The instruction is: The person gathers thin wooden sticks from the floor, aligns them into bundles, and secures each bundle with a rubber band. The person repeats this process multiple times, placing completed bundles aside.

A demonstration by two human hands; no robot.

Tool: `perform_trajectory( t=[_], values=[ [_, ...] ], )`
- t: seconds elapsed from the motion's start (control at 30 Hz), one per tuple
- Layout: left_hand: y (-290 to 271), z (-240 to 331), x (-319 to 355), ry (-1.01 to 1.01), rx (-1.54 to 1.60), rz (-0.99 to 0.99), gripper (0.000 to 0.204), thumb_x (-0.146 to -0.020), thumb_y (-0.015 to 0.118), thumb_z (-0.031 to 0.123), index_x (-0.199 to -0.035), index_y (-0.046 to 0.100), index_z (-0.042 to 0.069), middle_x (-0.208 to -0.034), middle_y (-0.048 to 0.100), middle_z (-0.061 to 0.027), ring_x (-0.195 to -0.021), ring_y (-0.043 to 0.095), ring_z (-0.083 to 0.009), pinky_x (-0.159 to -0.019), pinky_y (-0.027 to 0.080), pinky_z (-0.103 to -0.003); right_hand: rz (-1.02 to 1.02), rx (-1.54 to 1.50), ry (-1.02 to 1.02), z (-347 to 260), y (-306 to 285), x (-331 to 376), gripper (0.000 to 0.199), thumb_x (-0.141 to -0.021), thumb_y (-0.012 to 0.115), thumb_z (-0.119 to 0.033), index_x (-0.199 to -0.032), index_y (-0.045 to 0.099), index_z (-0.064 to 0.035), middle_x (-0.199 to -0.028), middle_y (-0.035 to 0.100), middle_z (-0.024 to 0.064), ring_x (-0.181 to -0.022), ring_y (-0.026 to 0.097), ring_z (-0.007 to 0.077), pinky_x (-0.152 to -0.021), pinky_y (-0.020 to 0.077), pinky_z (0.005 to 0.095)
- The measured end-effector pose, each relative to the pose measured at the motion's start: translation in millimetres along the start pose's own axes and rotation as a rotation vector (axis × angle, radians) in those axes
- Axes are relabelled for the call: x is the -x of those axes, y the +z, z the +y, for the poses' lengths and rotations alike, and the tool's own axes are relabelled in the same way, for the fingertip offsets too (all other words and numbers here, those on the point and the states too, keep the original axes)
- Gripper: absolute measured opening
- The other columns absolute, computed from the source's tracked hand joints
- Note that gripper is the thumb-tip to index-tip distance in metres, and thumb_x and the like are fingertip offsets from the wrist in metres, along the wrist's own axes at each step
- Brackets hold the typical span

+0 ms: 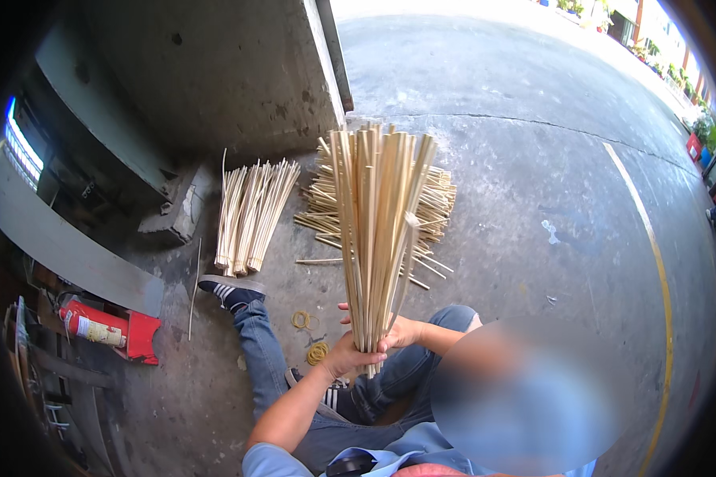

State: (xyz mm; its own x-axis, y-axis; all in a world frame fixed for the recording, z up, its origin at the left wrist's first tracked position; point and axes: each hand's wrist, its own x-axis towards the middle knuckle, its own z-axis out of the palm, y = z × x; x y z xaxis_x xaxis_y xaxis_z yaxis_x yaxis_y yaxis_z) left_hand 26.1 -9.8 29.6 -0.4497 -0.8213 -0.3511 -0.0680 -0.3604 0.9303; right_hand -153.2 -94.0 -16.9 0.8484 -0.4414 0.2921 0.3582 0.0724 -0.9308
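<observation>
A thick bundle of thin wooden sticks stands upright in front of me, fanning out toward its top. My left hand wraps round its lower end from the left. My right hand closes on it from the right, just above; part of its fingers is behind the sticks. Short stick ends poke out below my hands. On the floor by my legs lie a loose yellow rubber band ring and a small heap of yellow rubber bands.
Behind the bundle is a pile of loose sticks. Several gathered stick bundles lean left, beside my shoe. A red fire extinguisher lies far left. A concrete wall rises behind; a single stick lies left.
</observation>
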Motion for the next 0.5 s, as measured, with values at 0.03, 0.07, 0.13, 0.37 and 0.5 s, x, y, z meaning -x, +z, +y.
perform_trajectory(
  t=[0.03, 0.07, 0.13, 0.37, 0.5],
  values=[
    [5.1, -3.0, -2.1, 0.013, 0.050, 0.024, 0.051, -0.083, 0.085, 0.022, -0.125, 0.065, 0.002, -0.104, 0.072, -0.0105, -0.099, 0.071, -0.0206, -0.086, 0.059, -0.036, -0.011, 0.015, 0.001, 1.3, -3.8, 1.7, 0.127, -0.070, 0.086, -0.073, -0.163, 0.032, -0.0070, -0.165, 0.034, 0.0148, -0.143, 0.047, 0.0303, -0.116, 0.0435, 0.0494],
    [10.5, -5.7, -5.2, 0.026, 0.100, 0.047, 0.049, -0.083, 0.084, 0.022, -0.123, 0.066, 0.002, -0.103, 0.072, -0.0113, -0.096, 0.072, -0.0216, -0.085, 0.059, -0.036, -0.021, 0.031, 0.002, 2.0, -7.7, 4.6, 0.126, -0.071, 0.083, -0.075, -0.163, 0.032, -0.0068, -0.166, 0.034, 0.0154, -0.143, 0.047, 0.0304, -0.114, 0.0461, 0.0493],
    [15.5, -11.9, -6.5, 0.050, 0.266, 0.008, 0.052, -0.081, 0.083, 0.019, -0.126, 0.061, 0.003, -0.098, 0.070, -0.0118, -0.091, 0.072, -0.0235, -0.081, 0.061, -0.038, -0.049, -0.092, 0.135, 1.5, -9.5, 6.4, 0.127, -0.073, 0.080, -0.078, -0.164, 0.029, -0.0062, -0.160, 0.040, 0.0175, -0.137, 0.053, 0.0309, -0.100, 0.0562, 0.0458],
    [35.9, -21.7, -13.2, 0.077, 0.497, 0.022, 0.051, -0.080, 0.081, 0.020, -0.122, 0.059, 0.002, -0.093, 0.068, -0.0114, -0.085, 0.072, -0.0232, -0.073, 0.062, -0.036, -0.034, -0.284, 0.389, -4.4, -20.6, 22.9, 0.105, -0.078, 0.086, -0.062, -0.150, 0.040, -0.0010, -0.114, 0.067, 0.0170, -0.070, 0.076, 0.0287, -0.052, 0.0671, 0.0375],
    [23.0, -37.2, -4.5, 0.128, 0.386, 0.238, 0.046, -0.081, 0.081, 0.017, -0.121, 0.065, 0.001, -0.101, 0.072, -0.0107, -0.093, 0.072, -0.0195, -0.080, 0.059, -0.033, 0.396, 0.086, 0.073, -11.6, 16.2, 0.7, 0.089, -0.081, 0.091, -0.044, -0.144, 0.043, -0.0010, -0.127, 0.063, 0.0179, -0.114, 0.068, 0.0253, -0.094, 0.0595, 0.0382]
  ],
)
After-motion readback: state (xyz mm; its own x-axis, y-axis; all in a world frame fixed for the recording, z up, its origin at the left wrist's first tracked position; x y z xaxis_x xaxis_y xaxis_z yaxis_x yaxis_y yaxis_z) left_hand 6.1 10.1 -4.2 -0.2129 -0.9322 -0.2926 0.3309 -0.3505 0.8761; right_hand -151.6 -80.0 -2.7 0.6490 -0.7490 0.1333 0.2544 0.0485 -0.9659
